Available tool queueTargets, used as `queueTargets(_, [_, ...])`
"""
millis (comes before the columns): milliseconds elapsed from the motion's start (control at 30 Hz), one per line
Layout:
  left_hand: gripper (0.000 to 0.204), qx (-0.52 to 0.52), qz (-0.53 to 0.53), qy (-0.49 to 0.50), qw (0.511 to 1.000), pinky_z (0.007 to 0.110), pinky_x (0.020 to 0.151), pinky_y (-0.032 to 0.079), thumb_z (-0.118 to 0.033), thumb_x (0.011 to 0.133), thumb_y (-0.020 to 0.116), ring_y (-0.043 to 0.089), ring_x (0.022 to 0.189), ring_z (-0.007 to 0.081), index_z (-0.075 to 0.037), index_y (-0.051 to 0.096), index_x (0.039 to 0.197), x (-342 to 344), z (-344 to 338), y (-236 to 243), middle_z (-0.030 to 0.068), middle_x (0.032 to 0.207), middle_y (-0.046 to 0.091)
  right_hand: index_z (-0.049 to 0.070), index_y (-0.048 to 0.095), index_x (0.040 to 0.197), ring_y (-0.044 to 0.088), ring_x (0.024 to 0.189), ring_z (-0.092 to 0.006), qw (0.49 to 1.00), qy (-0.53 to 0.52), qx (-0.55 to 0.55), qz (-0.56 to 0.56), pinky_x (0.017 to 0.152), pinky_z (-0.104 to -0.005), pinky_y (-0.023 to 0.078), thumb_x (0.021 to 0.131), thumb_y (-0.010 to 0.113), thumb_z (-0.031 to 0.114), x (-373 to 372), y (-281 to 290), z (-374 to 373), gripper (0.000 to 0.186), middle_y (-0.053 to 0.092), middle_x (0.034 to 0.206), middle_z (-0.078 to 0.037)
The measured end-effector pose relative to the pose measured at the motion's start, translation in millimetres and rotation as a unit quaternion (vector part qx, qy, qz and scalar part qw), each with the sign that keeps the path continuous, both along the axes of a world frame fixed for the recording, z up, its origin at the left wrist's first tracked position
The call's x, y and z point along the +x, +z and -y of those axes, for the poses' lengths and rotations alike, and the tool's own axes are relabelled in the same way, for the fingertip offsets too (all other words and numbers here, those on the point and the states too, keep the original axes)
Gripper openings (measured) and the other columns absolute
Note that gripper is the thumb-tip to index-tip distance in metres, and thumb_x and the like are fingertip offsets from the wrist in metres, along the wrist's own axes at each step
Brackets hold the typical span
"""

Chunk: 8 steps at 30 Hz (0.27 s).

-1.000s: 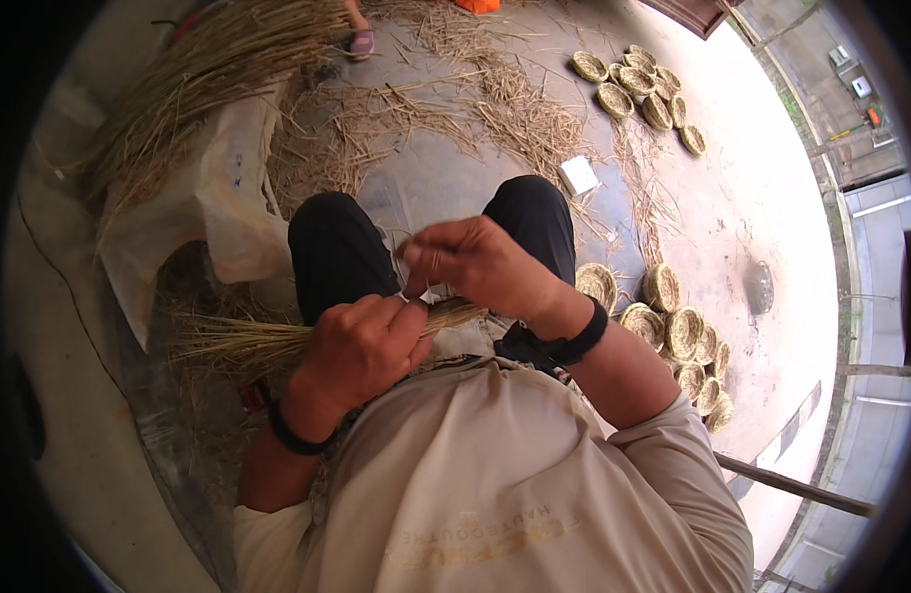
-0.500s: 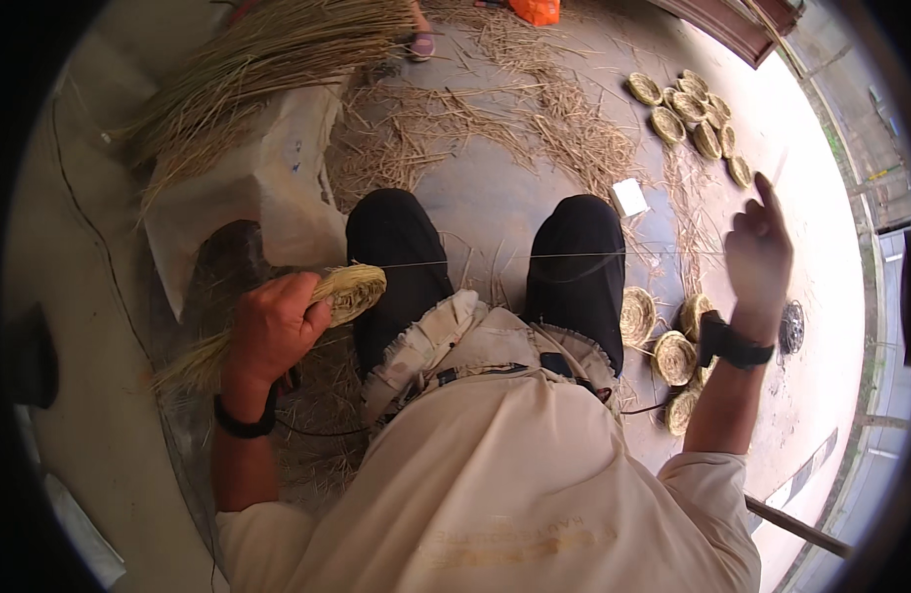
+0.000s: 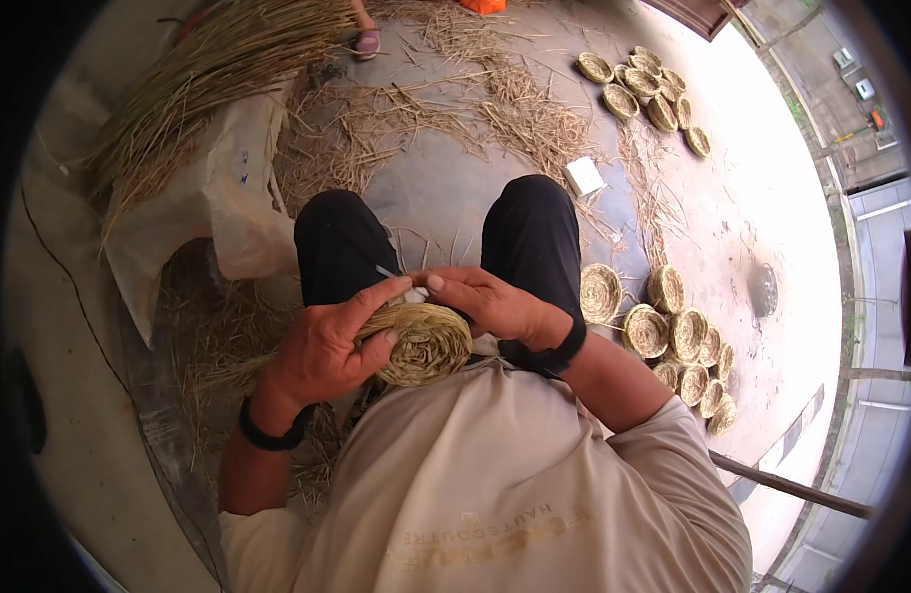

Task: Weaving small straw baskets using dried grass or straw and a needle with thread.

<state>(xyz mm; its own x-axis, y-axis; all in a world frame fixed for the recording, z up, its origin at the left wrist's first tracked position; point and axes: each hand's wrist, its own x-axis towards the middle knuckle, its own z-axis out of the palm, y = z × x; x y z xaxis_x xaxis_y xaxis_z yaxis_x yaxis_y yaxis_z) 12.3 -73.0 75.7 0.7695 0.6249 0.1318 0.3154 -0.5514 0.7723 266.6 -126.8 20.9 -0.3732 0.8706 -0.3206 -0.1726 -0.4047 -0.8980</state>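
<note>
A round coil of woven straw [image 3: 426, 341] rests in front of my chest, over my lap. My left hand [image 3: 327, 346] wraps around its left side, thumb stretched over the top edge. My right hand [image 3: 485, 301] comes in from the right, fingertips pinching at the coil's top edge beside my left thumb, where a small pale sliver [image 3: 394, 279] shows. Loose straw ends trail from the coil down to my left. Both wrists wear dark bands.
Finished straw coils [image 3: 678, 336] lie piled on the floor at my right, and another group [image 3: 638, 89] farther off. A big straw bundle [image 3: 208, 69] and a white sack [image 3: 208, 212] sit at the left. Loose straw litters the floor. A metal rod [image 3: 791, 486] lies at lower right.
My right hand, flung out wide to the right drawing a thin thread half a second ago, has returned to the coil. My left hand has brought the coil to the middle.
</note>
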Motion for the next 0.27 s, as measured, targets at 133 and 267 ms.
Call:
queueTargets(133, [0.044,-0.020,0.032,-0.039,0.999,0.036,0.082,0.062,-0.006,0.094,0.067,0.079,0.095,0.0292,-0.005,0.063,0.138,-2,-5,-22,0.0186,0.106,0.078,0.002,0.063,0.141,0.058,0.090,-0.0064,0.977,0.128,0.100,0.139,0.077,-0.0253,0.052,0.107,0.065,0.033,59,-32,26,0.046,0.070,0.107,0.000])
queueTargets(267, [0.043,-0.058,0.021,-0.056,0.997,0.036,0.084,0.062,-0.007,0.094,0.068,0.079,0.097,0.0291,-0.006,0.064,0.137,4,-9,-28,0.0172,0.111,0.078,0.005,0.065,0.140,0.065,0.101,-0.0140,0.975,0.109,-0.028,0.191,0.090,-0.0284,0.053,0.099,0.076,0.038,97,-29,24,0.054,0.076,0.107,-0.008])
